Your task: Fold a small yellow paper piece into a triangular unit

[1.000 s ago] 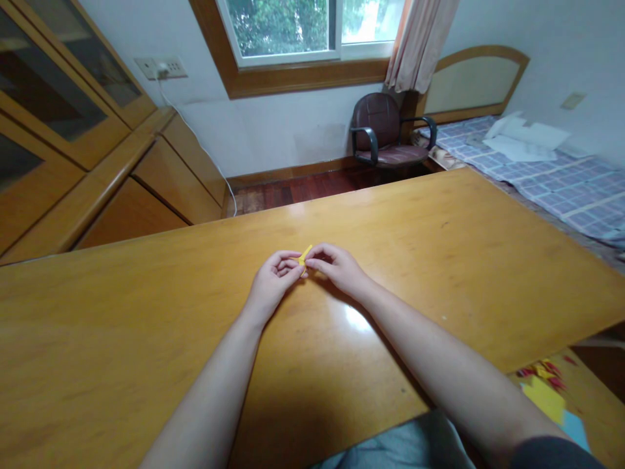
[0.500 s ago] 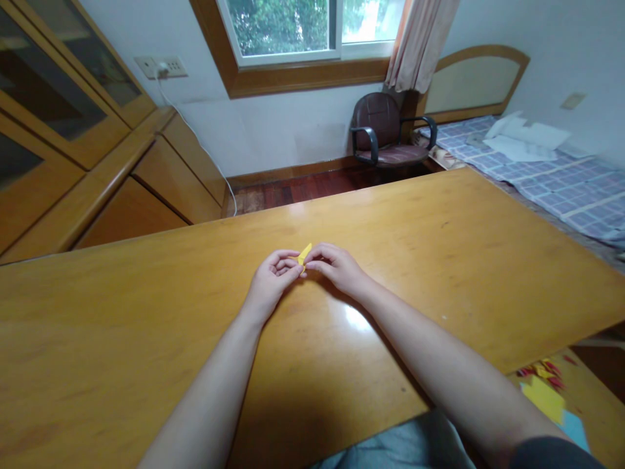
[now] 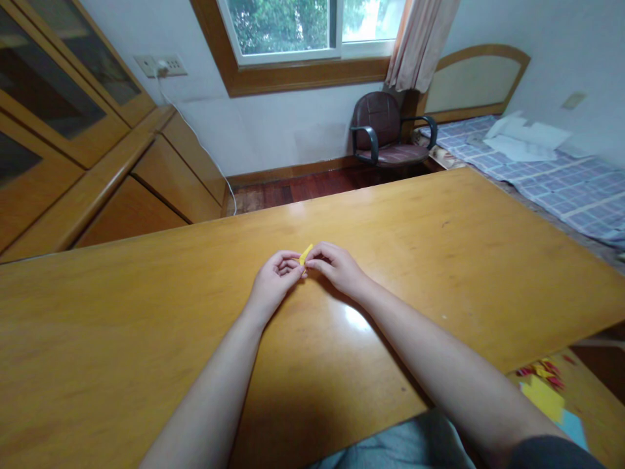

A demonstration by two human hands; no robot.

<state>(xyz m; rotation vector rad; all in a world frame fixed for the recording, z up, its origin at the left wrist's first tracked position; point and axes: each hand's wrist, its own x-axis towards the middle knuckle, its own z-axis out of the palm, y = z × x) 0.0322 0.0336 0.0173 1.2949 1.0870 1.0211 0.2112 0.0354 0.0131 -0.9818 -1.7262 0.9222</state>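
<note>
Grey cloth point(image 3: 390, 443) nearest, at six o'clock. At four, low: yellow sheet point(image 3: 543, 398), flat, blue sheet point(image 3: 573, 428) partly under it, red and yellow bits point(image 3: 549, 371) just beyond. Mid-frame, above desk point(image 3: 146, 326): small yellow piece point(image 3: 305, 255), tip towards one o'clock. Left hand point(image 3: 273, 280) loosely curled, thumb and finger closed on it; right hand point(image 3: 342, 270) pinching its other side. Shape already narrow, apparently folded (fingertips hide most creases); what remains, cannot tell. Farther, one o'clock: chair point(image 3: 381, 124).
</note>
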